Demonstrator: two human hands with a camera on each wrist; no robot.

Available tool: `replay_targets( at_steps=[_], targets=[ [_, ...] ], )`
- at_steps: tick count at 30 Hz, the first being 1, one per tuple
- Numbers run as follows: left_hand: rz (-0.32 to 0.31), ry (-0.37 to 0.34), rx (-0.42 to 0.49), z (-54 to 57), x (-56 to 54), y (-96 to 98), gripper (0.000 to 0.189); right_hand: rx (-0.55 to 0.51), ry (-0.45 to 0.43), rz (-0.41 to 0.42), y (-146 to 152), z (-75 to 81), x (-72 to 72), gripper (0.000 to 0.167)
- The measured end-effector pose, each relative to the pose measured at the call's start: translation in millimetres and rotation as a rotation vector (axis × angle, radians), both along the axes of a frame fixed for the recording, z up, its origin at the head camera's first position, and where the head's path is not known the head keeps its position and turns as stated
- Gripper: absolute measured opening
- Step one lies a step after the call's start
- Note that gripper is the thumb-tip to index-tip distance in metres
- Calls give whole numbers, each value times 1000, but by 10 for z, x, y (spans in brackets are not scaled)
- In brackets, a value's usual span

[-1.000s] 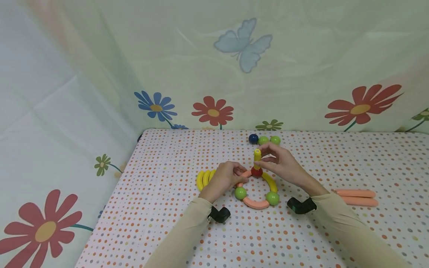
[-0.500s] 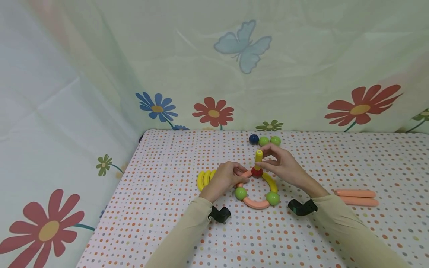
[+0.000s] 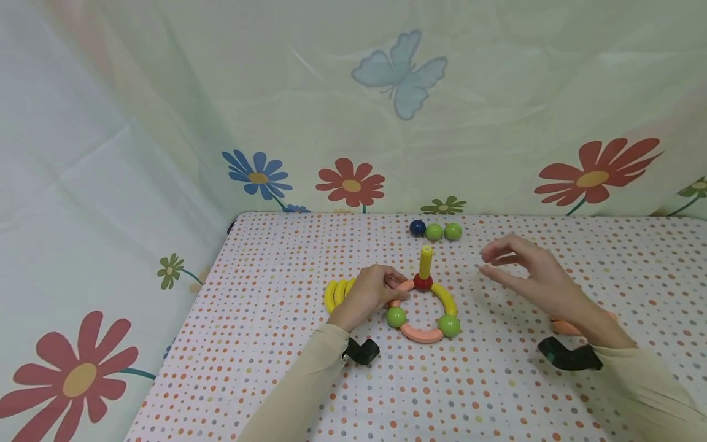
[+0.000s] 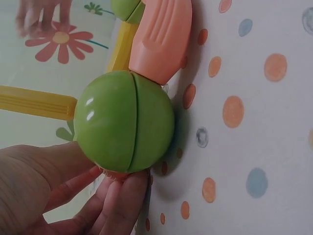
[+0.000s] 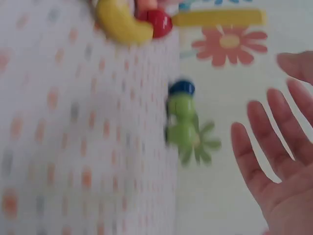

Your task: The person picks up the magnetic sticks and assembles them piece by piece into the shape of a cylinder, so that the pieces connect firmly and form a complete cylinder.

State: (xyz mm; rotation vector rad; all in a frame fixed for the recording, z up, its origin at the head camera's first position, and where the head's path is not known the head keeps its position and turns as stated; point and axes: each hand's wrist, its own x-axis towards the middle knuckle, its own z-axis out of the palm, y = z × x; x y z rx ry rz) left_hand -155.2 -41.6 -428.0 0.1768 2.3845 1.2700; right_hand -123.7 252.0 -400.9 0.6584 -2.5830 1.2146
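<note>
A ring of toy rods and balls lies on the table: a red ball (image 3: pixel 423 282) at the back, green balls (image 3: pixel 396 317) at the sides, a curved orange rod (image 3: pixel 421 333) in front and a curved yellow rod (image 3: pixel 445 299) at right. Upright on the red ball stands a straight yellow rod (image 3: pixel 426 263). My left hand (image 3: pixel 367 293) pinches the ring's left curved orange rod (image 3: pixel 405 286); in the left wrist view a green ball (image 4: pixel 124 122) hides most of that grip. To the ring's right, my right hand (image 3: pixel 538 276) hovers with fingers spread, holding nothing.
Several curved yellow rods (image 3: pixel 334 296) lie beside my left hand. A dark blue ball (image 3: pixel 417 228) and two green balls (image 3: pixel 444 231) sit near the table's back edge. Orange rods (image 3: pixel 564 328) at right are partly covered by my right forearm.
My right hand has let go of the upright yellow rod and moved right, over the orange rods. The yellow rod stays standing on the red ball. My left hand keeps its place.
</note>
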Motion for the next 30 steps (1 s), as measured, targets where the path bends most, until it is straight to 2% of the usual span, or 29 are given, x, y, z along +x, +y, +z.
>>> replay_targets(
  at_steps=[4, 7, 11, 16, 22, 26, 30],
  targets=[
    [17, -13, 2, 13, 7, 5, 27, 176, 84, -4, 516, -56, 163, 43],
    [22, -14, -6, 14, 6, 4, 27, 285, 46, -18, 831, -106, 281, 41],
    [30, -9, -22, 10, 2, -17, 29, 410, -12, -37, 1101, -174, 354, 43],
    [36, -10, -17, -1, 7, -29, 29, 451, -59, -26, 1324, -268, 344, 45],
    [24, -5, -12, -3, 20, -5, 29, 413, -16, 60, 1464, -372, 308, 48],
    [10, -6, -5, 5, 19, 6, 29, 489, -67, 11, 1387, -366, 284, 37],
    [13, -9, -23, 15, 8, 2, 29, 598, -167, -14, 1218, -278, 217, 26]
  ],
)
